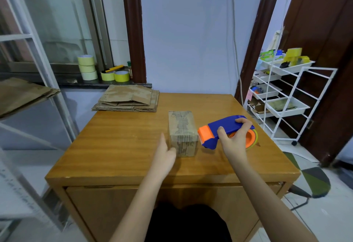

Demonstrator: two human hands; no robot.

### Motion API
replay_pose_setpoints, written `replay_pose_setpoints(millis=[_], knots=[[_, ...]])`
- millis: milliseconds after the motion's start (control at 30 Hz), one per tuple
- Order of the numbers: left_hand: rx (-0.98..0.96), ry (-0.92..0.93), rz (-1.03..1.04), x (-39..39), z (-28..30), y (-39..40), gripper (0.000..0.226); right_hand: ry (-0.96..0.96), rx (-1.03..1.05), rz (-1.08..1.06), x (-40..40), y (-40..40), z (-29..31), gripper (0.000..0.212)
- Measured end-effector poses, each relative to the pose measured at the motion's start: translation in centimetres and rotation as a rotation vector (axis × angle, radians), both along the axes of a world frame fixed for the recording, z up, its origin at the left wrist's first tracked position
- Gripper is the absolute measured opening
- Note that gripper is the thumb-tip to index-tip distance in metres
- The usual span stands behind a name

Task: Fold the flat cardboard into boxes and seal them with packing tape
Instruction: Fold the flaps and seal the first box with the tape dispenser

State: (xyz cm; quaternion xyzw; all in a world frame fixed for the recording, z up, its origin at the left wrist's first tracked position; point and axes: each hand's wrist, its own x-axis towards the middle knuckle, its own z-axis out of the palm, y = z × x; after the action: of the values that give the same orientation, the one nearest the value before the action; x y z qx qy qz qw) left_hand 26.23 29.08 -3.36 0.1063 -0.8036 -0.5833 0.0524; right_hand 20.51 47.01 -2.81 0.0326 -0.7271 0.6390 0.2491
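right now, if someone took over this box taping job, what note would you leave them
Left hand: open, fingers straight against the left side of the box.
Right hand: grips the blue and orange tape dispenser, just right of the box.
Box stands folded mid-table, tape already across its top and front.
Flat cardboard stack waits at the far left corner.
Done: this box looks sealed. Left: fold and tape the flats.

I'm seeing soft, even daylight coming from the window [57,31] at left, glare shining off the table's [133,146] far edge, faint shadows, and wide-angle bending with blur smearing the frame's edges.
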Motion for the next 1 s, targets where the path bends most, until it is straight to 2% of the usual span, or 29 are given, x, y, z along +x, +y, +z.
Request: replay_pose_setpoints(millis=[67,167,233,300,433,467,567,600,733,900,1000], knots=[[-0.342,0.155,0.066,0.2,1.7,-0.3,0.071,0.001,0.000,0.000,0.0,0.0,0.0,0.045],[-0.891,0.386,-0.109,-0.3,3.0,1.0,0.068,0.001,0.003,0.000,-0.1,-0.1,-0.1,0.045],[-1.130,0.384,-0.244,-1.2,2.5,1.6,0.065,0.014,0.001,0.000,-0.1,-0.1,-0.1,0.044],[-1.257,0.342,-0.281,-1.8,1.8,1.5,0.062,0.010,-0.010,0.009,-0.1,-0.1,0.0,0.044],[-1.255,0.330,-0.286,-2.2,1.2,1.3,0.060,0.018,-0.024,0.016,-0.2,-0.1,-0.2,0.044],[-1.183,0.328,-0.312,-2.2,1.3,1.2,0.061,0.016,-0.025,0.016,-0.3,-0.1,-0.2,0.044],[-0.729,0.252,-0.342,-1.9,2.8,-0.3,0.066,0.024,-0.024,0.014,-0.3,-0.1,-0.3,0.044],[-0.727,0.267,-0.341,-1.7,2.9,-1.0,0.068,0.024,-0.023,0.014,-0.3,-0.1,-0.3,0.044],[-1.212,0.347,-0.289,-1.4,1.0,-2.3,0.069,0.027,-0.018,0.012,-0.5,-0.1,-0.4,0.044],[-1.362,0.367,-0.221,-2.1,1.5,-1.2,0.067,0.027,-0.025,0.015,-0.5,-0.2,-0.4,0.043],[-1.357,0.444,-0.263,-2.7,2.1,0.2,0.068,0.018,-0.026,0.018,-0.5,-0.2,-0.3,0.043]])
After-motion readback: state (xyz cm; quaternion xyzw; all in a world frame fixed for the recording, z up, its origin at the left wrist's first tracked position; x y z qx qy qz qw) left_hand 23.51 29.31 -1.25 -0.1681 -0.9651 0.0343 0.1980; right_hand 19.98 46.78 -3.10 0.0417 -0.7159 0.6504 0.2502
